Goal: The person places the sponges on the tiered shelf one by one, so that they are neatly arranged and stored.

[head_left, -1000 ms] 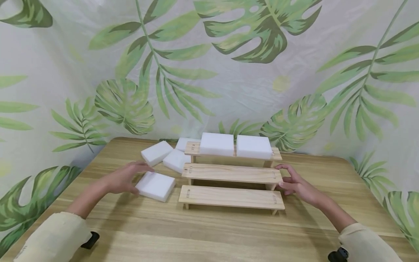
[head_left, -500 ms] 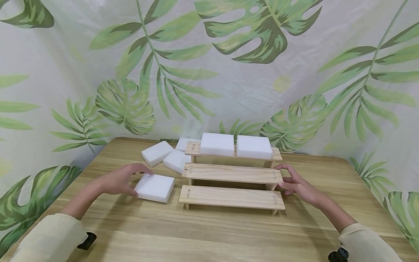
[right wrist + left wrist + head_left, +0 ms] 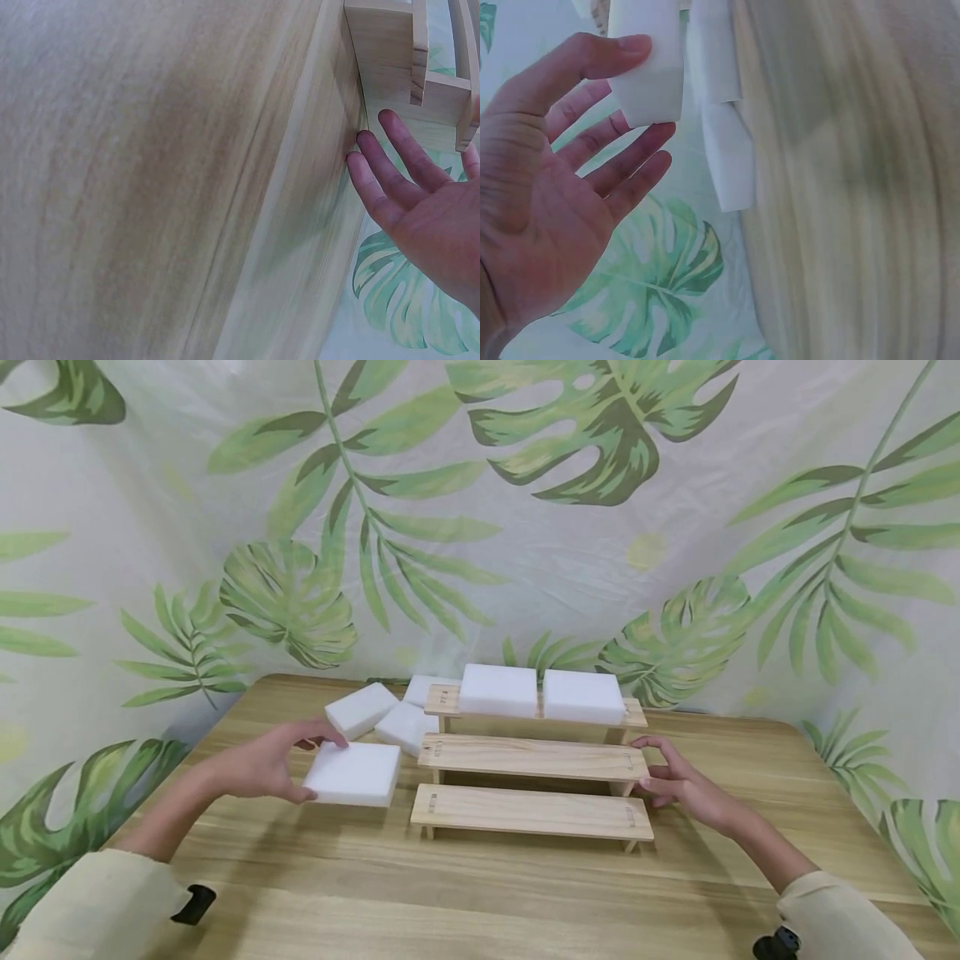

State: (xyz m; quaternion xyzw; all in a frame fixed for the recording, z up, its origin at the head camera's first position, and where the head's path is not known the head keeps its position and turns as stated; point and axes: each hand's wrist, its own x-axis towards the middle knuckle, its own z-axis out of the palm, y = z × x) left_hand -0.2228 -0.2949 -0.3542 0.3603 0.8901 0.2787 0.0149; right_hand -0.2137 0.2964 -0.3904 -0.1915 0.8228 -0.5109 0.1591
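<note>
My left hand [image 3: 258, 766] pinches a white foam block [image 3: 356, 772] by its left side, thumb in front and fingers behind. Close up in the left wrist view, the thumb lies across the block [image 3: 649, 67]. The block is raised just off the table, left of a three-step wooden stand [image 3: 525, 810]. At the stand's other side, my right hand [image 3: 686, 789] grips the right end of the middle step with thumb and index finger. In the right wrist view the other fingers [image 3: 397, 169] are spread beside the stand, and its thumb and index finger are mostly out of frame.
Two foam blocks [image 3: 497, 690] sit side by side on the top step. Several more blocks [image 3: 362, 710] lie on the table [image 3: 480, 893] behind the left hand, one partly hidden by the stand. A leaf-print cloth [image 3: 555, 568] hangs behind the table.
My left hand closes on the nearest foam block, drawing it slightly left, then lifts it off the table. The right hand stays at the stand.
</note>
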